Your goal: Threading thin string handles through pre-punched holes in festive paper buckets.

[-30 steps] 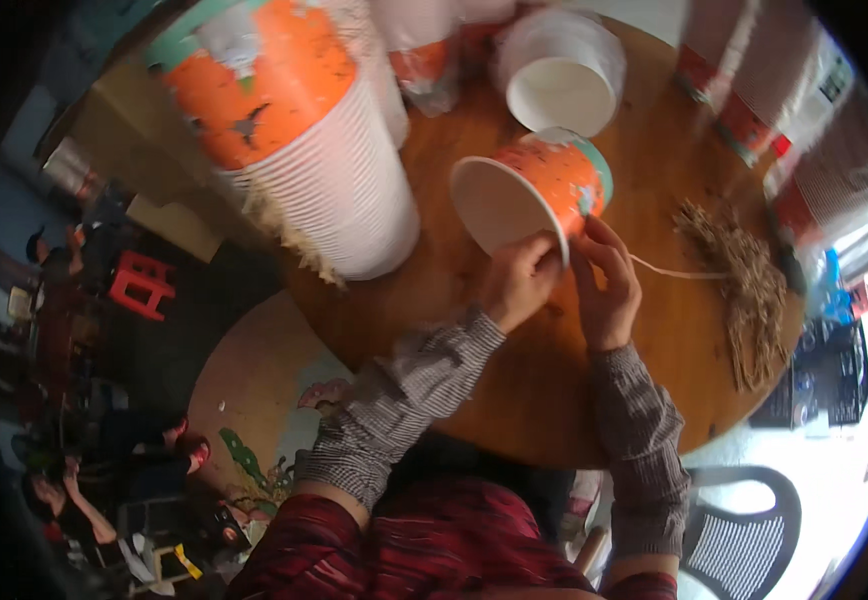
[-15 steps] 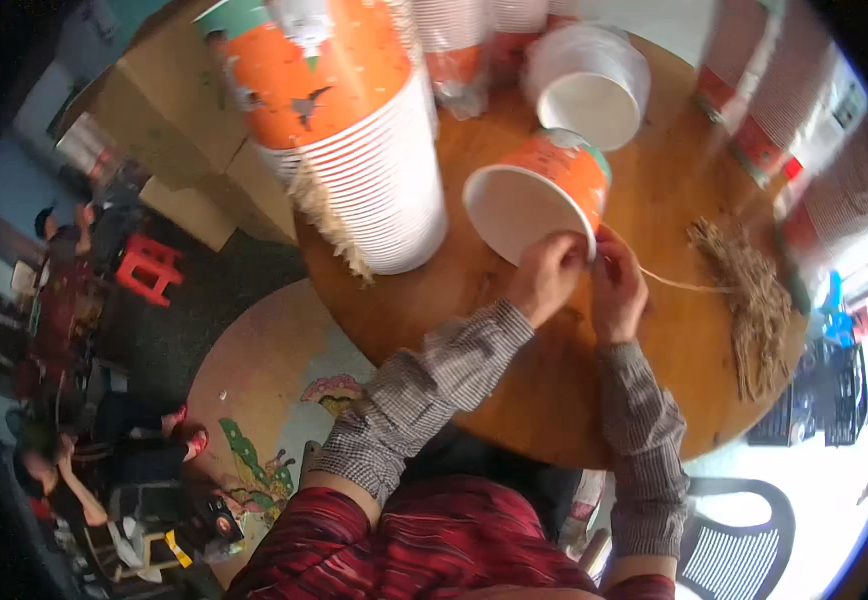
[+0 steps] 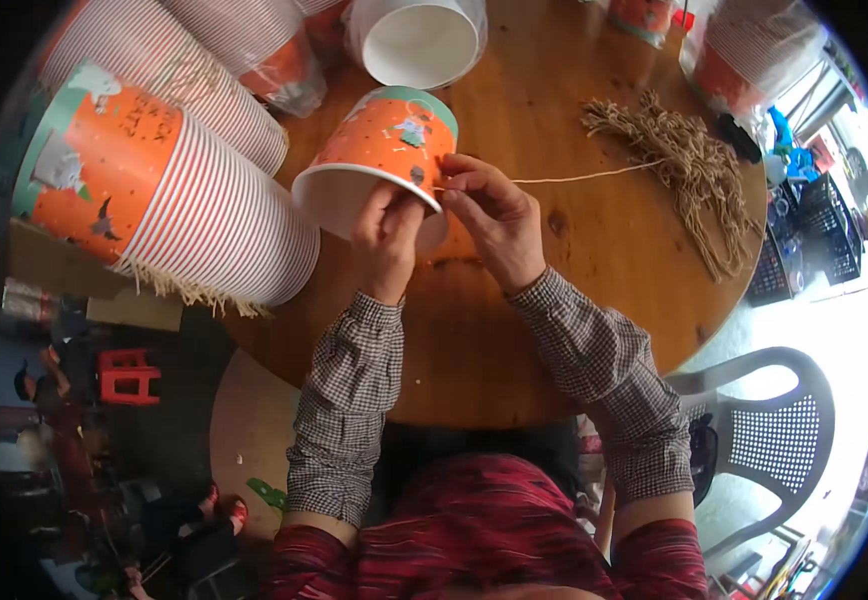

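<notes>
An orange paper bucket [image 3: 379, 135] with a green base band and white rim lies tipped over the table, its mouth toward me. My left hand [image 3: 388, 240] is closed at the rim, some fingers inside the mouth; the fingertips are partly hidden. On the outer wall just behind the rim, my right hand [image 3: 497, 215] pinches a thin tan cord [image 3: 579, 178] between thumb and fingers. That cord runs right, fairly straight, to a loose bundle of cords [image 3: 699, 170] on the table. Whether its end passes through the bucket wall, I cannot tell.
Tall nested stacks of matching buckets [image 3: 224, 220] lean at the left, cord ends hanging from them. A plastic-wrapped white bucket [image 3: 422, 45] stands at the back, with more wrapped stacks [image 3: 754, 50] at the far right. A grey chair [image 3: 774, 430] is beyond the round wooden table [image 3: 464, 370].
The view has turned, so bucket and hands appear farther left. My hands have moved apart slightly, the right one now beside the bucket wall. The cord looks straighter.
</notes>
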Tool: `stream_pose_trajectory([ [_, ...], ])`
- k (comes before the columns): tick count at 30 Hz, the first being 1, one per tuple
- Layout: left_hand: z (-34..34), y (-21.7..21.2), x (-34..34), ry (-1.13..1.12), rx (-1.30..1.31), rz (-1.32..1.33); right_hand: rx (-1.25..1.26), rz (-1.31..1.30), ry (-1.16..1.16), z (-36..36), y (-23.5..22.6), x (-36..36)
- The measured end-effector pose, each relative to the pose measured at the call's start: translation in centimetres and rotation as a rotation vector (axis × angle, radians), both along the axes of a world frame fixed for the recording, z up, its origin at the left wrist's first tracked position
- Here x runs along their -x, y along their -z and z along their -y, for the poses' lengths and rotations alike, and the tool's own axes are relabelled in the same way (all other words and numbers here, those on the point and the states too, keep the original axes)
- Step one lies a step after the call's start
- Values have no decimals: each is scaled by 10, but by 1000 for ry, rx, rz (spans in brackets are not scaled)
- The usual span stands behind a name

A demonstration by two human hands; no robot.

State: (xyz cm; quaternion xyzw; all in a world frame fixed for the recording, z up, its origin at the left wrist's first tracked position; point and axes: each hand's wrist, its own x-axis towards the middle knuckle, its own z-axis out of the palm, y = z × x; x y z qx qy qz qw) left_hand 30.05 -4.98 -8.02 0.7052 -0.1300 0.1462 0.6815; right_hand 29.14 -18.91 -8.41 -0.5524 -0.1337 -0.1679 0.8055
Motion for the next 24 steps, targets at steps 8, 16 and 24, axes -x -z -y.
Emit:
stream_pose_trajectory([
  [8,7,6,8,-13,-55,88,522,160,245,13,-15,10],
  [16,12,9,8,-132,-208,288,581,184,236,13,-17,14],
  [24,10,17,8,-182,-176,273,645,245,276,7,-13,14],
])
